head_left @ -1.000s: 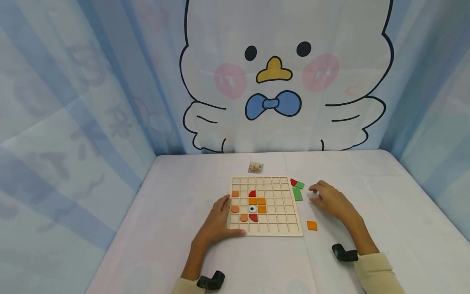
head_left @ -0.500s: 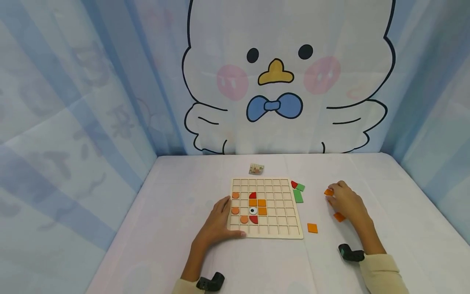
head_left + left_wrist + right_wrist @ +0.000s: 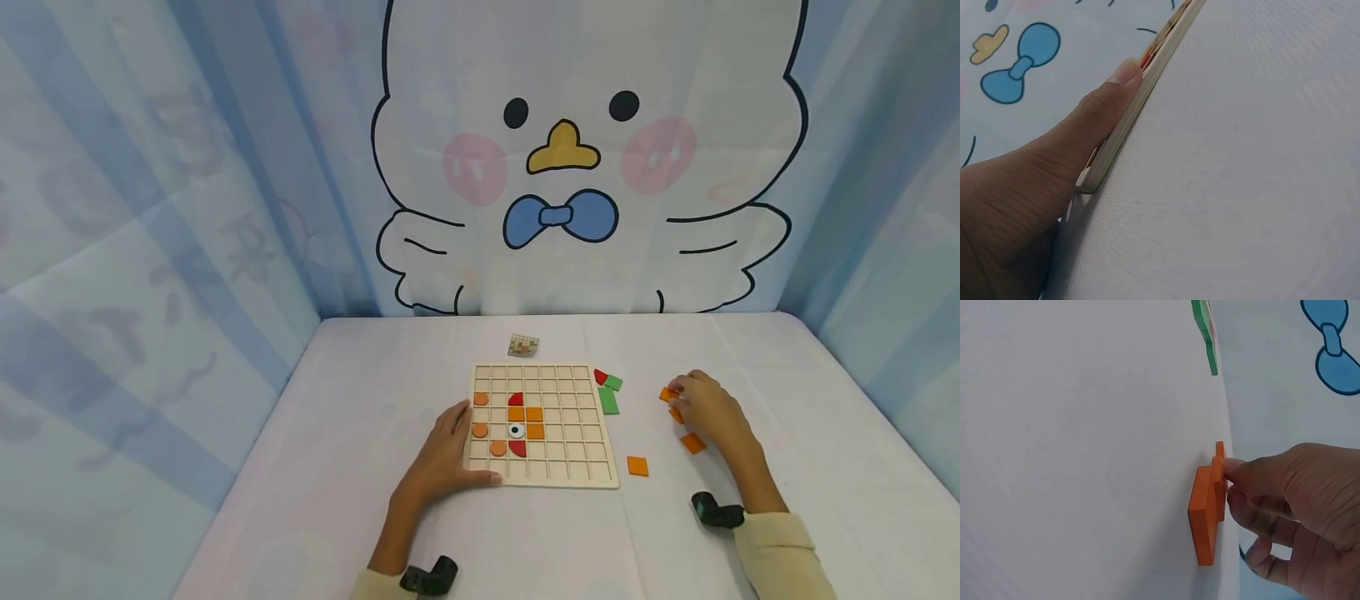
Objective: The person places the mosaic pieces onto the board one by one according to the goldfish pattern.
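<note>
My left hand [image 3: 444, 454] holds the near left corner of a wooden grid board [image 3: 573, 429]. Its thumb lies along the front edge, the fingers at the left side. On the board are orange discs [image 3: 480, 430], red quarter-round pieces [image 3: 517, 448], orange squares [image 3: 535, 431] and a white eye piece [image 3: 516, 430]. Off to the right, my right hand [image 3: 712, 410] pinches an orange square tile [image 3: 667, 394], thumb tip on its edge in the right wrist view. Another orange tile [image 3: 676, 415] shows by the fingers, and a third orange tile [image 3: 693, 443] lies beside the wrist.
Green pieces [image 3: 609, 401] and a red piece [image 3: 601, 377] lie along the board's right edge. One orange tile [image 3: 637, 466] lies near its front right corner. A small patterned card [image 3: 522, 345] lies behind the board. A printed curtain [image 3: 562, 275] hangs at the back.
My right hand has moved right, away from the green pieces, and orange tiles now show around it. Lately the tile at its fingertips has shifted slightly left. The left hand stays on the board.
</note>
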A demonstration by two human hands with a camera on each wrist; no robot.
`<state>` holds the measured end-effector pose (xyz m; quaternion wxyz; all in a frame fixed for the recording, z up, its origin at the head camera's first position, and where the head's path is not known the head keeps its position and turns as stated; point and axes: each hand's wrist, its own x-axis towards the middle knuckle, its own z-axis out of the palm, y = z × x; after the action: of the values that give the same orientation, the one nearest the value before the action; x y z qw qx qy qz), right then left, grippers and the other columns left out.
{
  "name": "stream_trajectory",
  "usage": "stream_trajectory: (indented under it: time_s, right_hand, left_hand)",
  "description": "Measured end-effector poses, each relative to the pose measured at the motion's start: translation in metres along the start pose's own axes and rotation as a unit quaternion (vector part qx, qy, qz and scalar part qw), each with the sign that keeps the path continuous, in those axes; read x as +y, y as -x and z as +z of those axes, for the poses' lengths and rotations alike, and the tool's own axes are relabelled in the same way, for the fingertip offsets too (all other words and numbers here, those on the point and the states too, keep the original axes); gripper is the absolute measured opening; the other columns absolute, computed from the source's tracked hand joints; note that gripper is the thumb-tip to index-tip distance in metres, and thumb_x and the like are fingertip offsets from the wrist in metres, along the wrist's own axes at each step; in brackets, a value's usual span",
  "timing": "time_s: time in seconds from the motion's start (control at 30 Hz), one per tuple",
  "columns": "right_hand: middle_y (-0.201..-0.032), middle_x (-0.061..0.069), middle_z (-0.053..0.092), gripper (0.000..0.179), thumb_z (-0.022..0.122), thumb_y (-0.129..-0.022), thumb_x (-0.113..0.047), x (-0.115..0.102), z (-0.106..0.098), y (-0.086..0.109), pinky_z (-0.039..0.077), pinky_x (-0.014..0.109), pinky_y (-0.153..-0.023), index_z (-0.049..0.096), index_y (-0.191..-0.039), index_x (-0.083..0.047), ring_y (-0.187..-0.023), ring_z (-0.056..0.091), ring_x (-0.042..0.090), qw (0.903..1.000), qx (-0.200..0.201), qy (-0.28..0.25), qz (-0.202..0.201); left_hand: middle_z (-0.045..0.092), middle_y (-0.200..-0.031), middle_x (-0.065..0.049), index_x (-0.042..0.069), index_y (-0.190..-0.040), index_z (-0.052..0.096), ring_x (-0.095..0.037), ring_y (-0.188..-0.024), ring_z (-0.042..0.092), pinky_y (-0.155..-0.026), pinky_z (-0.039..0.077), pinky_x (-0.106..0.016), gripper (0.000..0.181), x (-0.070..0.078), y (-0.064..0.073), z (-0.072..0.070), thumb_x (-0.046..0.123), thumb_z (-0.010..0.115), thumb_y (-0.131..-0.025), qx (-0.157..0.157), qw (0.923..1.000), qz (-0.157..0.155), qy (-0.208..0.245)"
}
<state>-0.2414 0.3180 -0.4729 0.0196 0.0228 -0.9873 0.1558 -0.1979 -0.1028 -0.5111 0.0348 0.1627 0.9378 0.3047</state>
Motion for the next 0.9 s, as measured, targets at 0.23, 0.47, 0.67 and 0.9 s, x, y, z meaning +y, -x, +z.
stream_trajectory:
  time_s: [0.23,0.47,0.67,0.9]
  right_hand:
    - [-0.107,0.025,0.059,0.029,0.071,-0.089,-0.013,0.0018,0.0043,-0.0015,0.056,0.048,-0.074,0.066,-0.111,0.004,-0.081,0.057,0.029,1.0,-0.003,0.005,-0.006]
    - [-0.102,0.02,0.059,0.025,0.072,-0.088,-0.013,-0.0011,0.0016,-0.0037,0.054,0.039,-0.067,0.067,-0.109,0.0,-0.078,0.054,0.026,0.9999,-0.011,-0.009,-0.001]
    - [-0.105,0.021,0.06,0.025,0.072,-0.088,-0.016,-0.0056,0.0006,-0.0046,0.055,0.041,-0.068,0.067,-0.105,0.002,-0.08,0.055,0.027,0.9999,-0.015,0.0,0.004]
    - [-0.109,0.024,0.058,0.029,0.071,-0.09,-0.018,-0.0035,0.0035,-0.0049,0.054,0.041,-0.066,0.064,-0.107,0.004,-0.079,0.056,0.027,0.9999,-0.016,0.002,0.0]
  left_hand:
    - [0.017,-0.163,-0.009,0.009,-0.157,0.018,-0.027,-0.149,0.019,-0.119,0.028,-0.049,0.126,0.0005,0.0024,0.0011,0.069,0.078,-0.064,-0.007,0.9999,-0.004,0.009]
    - [0.017,-0.163,-0.009,0.009,-0.157,0.019,-0.027,-0.149,0.02,-0.118,0.029,-0.048,0.126,0.0009,0.0009,0.0004,0.069,0.078,-0.064,-0.003,1.0,-0.004,0.004]
    - [0.016,-0.163,-0.008,0.01,-0.157,0.017,-0.026,-0.149,0.019,-0.119,0.028,-0.048,0.126,0.0003,-0.0005,-0.0007,0.068,0.079,-0.063,-0.004,0.9999,-0.007,0.009]
    - [0.016,-0.163,-0.008,0.01,-0.157,0.018,-0.027,-0.149,0.019,-0.119,0.027,-0.049,0.126,0.0005,-0.0006,-0.0005,0.068,0.079,-0.063,-0.003,0.9999,-0.007,0.012]
